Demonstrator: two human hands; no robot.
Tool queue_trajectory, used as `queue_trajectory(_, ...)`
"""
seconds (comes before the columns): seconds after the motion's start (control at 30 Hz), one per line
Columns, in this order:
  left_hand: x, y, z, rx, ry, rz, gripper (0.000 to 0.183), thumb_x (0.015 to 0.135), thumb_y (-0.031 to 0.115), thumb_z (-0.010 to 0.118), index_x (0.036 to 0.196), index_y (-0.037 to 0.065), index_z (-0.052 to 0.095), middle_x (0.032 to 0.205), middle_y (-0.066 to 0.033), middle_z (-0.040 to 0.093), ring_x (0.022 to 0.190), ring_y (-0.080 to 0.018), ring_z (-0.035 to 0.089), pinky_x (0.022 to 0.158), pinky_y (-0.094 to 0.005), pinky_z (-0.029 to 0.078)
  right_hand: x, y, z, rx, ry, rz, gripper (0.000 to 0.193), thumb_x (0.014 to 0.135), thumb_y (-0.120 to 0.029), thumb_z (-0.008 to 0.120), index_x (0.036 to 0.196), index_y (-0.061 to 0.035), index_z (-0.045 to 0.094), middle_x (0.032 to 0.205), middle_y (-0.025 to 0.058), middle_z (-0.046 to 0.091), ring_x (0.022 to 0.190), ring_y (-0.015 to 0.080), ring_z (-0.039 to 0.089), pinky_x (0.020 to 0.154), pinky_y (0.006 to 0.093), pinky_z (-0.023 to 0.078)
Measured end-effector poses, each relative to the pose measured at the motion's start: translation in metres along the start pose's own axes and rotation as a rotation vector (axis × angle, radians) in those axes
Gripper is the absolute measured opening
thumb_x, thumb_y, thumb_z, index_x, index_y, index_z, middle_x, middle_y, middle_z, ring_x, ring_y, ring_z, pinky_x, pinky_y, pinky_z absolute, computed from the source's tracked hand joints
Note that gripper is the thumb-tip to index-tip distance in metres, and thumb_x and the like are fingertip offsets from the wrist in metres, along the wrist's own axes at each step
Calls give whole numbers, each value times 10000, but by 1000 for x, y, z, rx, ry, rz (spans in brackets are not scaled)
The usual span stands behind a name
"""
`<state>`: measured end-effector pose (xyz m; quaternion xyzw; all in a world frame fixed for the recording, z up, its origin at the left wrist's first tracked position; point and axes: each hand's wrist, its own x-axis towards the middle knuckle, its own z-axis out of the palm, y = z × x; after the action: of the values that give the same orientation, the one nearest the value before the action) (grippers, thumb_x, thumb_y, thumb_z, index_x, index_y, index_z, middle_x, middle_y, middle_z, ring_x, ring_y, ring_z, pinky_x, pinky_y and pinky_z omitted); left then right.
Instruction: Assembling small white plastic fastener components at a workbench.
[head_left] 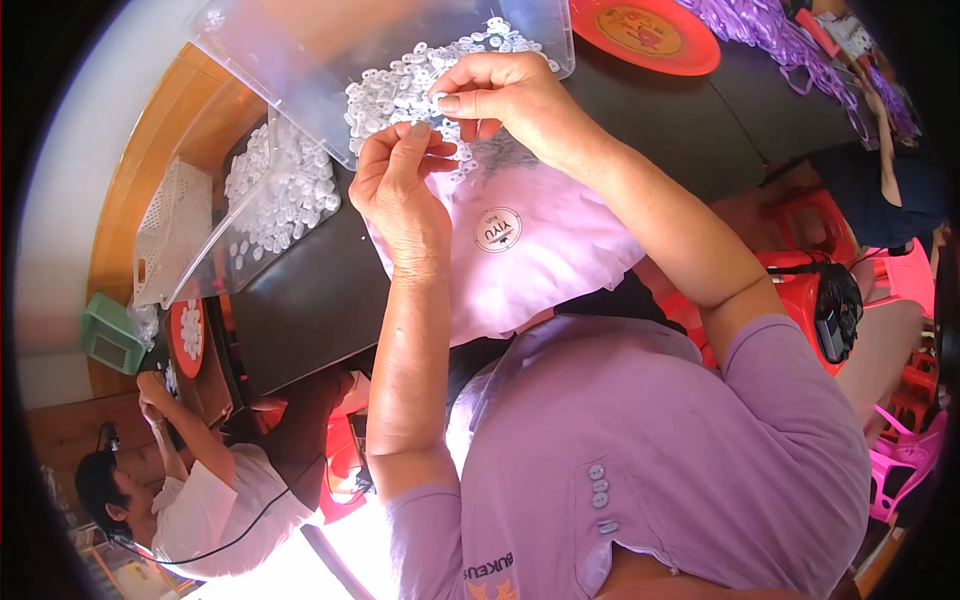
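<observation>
The right hand, nearer, pinches a small white, rounded, plastic-looking piece between thumb and forefinger, just off the curled fingertips of the left hand toward one o'clock, its long axis indistinct, the left's grip impossible to tell.

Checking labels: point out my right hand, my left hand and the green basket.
Right hand (524, 102), head view: thumb base.
Left hand (400, 185), head view: thumb base.
Green basket (110, 324), head view: its wall.

Pieces in tub; plate, then ribbons, rightward
</observation>
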<state>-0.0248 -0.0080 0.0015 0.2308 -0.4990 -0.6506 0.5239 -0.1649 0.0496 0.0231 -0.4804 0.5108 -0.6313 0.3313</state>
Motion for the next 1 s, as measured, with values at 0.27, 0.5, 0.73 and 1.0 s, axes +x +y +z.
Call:
queue_trajectory(0.27,-2,1,3,6,13,-9,76,866,45,622,868,-25,595,706,-98,636,574,-172,603,560,-292,498,0,1,0,-26,-19,-30,144,877,-127,655,979,-32,693,768,10,645,658,78,602,567,220,454)
queue_trajectory(0.5,-2,1,3,29,13,-19,123,854,65,635,898,-42,595,728,-120,642,591,-190,603,557,-303,503,1,1,0,-19,5,-27,136,849,-95,683,956,-13,695,788,27,658,638,86,597,574,235,486)
queue_trajectory(0.73,-3,-1,3,42,-23,16,95,870,33,629,915,-46,601,749,-122,649,600,-186,607,562,-293,501,-1,-1,2,22,-52,-31,113,837,-79,688,921,-6,705,777,45,667,658,95,604,576,235,490)
queue_trajectory(1.0,-8,4,12,49,-157,88,155,859,-40,636,1011,-59,612,869,-125,660,675,-183,626,575,-302,514,7,-8,-21,24,-149,102,127,836,-137,690,868,-14,707,717,39,655,630,111,613,559,233,462)
